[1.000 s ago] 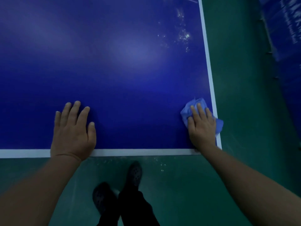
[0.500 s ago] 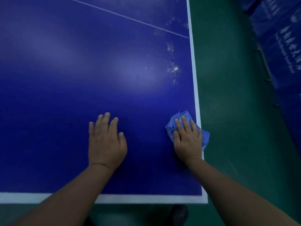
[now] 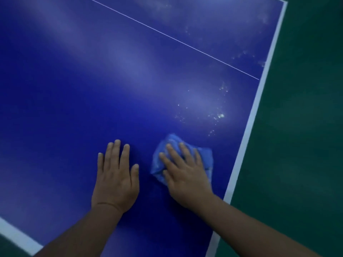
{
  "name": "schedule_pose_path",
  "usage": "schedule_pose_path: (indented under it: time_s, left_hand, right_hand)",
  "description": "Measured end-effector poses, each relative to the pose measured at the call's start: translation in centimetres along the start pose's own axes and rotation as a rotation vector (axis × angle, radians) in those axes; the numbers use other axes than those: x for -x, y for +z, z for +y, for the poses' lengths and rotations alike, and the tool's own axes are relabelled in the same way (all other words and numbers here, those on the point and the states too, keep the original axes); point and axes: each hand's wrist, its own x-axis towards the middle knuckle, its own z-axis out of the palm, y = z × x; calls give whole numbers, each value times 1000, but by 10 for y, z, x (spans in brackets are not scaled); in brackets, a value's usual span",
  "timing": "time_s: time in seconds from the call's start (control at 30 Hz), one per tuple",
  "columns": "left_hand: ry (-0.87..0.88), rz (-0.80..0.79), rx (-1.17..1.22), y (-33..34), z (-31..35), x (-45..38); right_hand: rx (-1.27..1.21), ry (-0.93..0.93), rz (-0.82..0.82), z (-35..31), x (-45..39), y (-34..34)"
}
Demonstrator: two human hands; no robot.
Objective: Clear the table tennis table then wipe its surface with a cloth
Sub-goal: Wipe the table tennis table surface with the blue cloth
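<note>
The right hand (image 3: pixel 185 175) was seen laid flat, fingers straight and spread, pressing a crumpled blue cloth (image 3: pixel 204 154) onto the blue surface (image 3: pixel 92 89); nothing was gripped, the cloth being pinned under palm and fingers. The left hand (image 3: pixel 116 175) was spread flat on the bare surface just beside it, at about 9 o'clock from the cloth, and appeared to serve as a brace.

Compared with a second earlier, the cloth had been carried away from the near right corner, inward and up the surface, off the white side line (image 3: pixel 256 115), which now lay apart from it at 3 o'clock. The left hand had been brought from the white end line (image 3: pixel 16 236) to a place much closer to the right hand, and the thin centre line (image 3: pixel 167 35) had come into view as the person leaned further over.

No loose items were visible on the part of the surface shown, so the clearing step was judged complete and the wiping under way. A patch of pale specks (image 3: pixel 217 115) was left at about 1 o'clock from the cloth, with fainter smears (image 3: pixel 243 54) beyond the centre line at 12 to 1 o'clock. The stroke was judged to be heading toward those marks, which would need firm, overlapping passes.
</note>
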Motion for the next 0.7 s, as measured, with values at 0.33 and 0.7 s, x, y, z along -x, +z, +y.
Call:
schedule_pose_path:
  time_s: [0.33,0.7]
  left_hand:
    - [-11,50,-38,2,1,-3]
    - [-41,-7,-89,2,-2,-4]
  right_hand:
    - [111,-300,-138,43,-190,-13]
    - [13,-282,-56,60,-187,-18]
